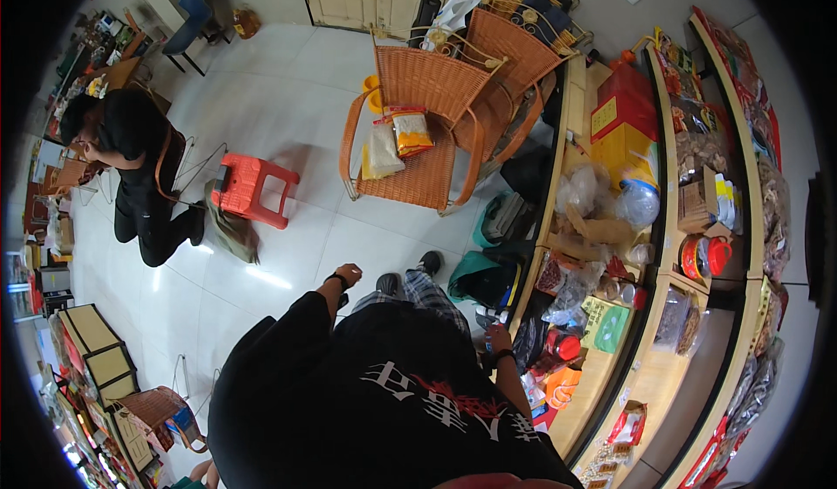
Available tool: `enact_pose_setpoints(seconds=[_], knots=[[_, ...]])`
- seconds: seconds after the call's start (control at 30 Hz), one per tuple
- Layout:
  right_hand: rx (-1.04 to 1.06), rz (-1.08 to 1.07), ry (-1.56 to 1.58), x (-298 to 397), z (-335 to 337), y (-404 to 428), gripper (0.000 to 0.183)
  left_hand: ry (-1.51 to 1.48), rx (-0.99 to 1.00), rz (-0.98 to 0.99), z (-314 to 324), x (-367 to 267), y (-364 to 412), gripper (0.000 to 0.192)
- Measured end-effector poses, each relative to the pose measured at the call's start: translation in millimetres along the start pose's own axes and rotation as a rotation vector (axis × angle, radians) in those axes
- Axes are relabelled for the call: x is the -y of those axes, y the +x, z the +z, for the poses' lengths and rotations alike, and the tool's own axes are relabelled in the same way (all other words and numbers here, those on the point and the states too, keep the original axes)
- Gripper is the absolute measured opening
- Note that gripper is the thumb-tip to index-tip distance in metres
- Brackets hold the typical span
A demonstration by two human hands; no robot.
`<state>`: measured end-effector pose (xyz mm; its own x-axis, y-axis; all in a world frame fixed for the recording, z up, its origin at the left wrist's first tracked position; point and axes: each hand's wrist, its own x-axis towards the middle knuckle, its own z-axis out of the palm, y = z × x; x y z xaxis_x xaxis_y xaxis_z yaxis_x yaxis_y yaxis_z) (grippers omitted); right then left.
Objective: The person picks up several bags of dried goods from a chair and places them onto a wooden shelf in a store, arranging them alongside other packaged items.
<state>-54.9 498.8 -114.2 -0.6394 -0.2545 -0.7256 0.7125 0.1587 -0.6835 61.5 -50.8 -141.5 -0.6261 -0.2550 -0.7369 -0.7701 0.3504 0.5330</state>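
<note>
My left hand (348, 274), with a dark band at the wrist, hangs out over the tiled floor, away from any furniture. Its fingers look loosely curled; no held thing is visible, but the palm side is hidden. Beside the lowest board of the wooden shelf unit (556, 195) is my right hand (500, 337), also with a dark wristband. Its fingers are small and partly hidden, so I cannot tell whether it grips something. Close to it are a black plastic bag (531, 332) and a red-lidded jar (563, 345).
Ahead, a wicker armchair (418, 168) bears bagged food (410, 131). A red plastic stool (255, 188) stands left of it, near a seated person (140, 162) in black. A green bag (480, 276) lies by the shelf foot. Another wicker chair (153, 410) stands lower left.
</note>
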Motion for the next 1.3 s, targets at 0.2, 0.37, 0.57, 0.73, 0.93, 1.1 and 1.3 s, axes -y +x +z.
enact_pose_setpoints(seconds=[0.2, 0.37, 0.57, 0.73, 0.93, 1.1, 1.3], knots=[[-0.101, 0.172, -0.352, 75.1, 34.3, 56.7, 0.029, -0.022, 0.076, -0.018, -8.3, -79.8, 11.7, 0.021], [0.005, -0.057, -0.816, 122.3, 52.9, 99.5, 0.034, 0.052, -0.037, 0.014, -49.0, -107.5, 28.9, 0.024], [-0.018, -0.084, -0.928, 118.6, 5.1, 177.4, 0.03, -0.191, -0.224, 0.037, -71.5, -156.9, 44.8, 0.027], [0.072, 0.146, -0.601, 181.5, 43.5, 187.2, 0.023, -0.291, -0.227, -0.13, -56.3, -92.3, 41.9, 0.024], [0.045, 0.065, -0.665, 203.3, 32.8, 211.0, 0.023, -0.274, 0.018, -0.325, -44.9, -46.9, 65.9, 0.023], [0.087, 0.169, -0.47, 218.6, 58.6, 230.7, 0.02, -0.285, -0.105, -0.215, -77.2, -59.4, 127.4, 0.022], [0.113, 0.141, -0.88, 245.0, 121.0, 267.2, 0.022, -0.169, -0.159, -0.112, -159.3, -139.1, 217.0, 0.026]])
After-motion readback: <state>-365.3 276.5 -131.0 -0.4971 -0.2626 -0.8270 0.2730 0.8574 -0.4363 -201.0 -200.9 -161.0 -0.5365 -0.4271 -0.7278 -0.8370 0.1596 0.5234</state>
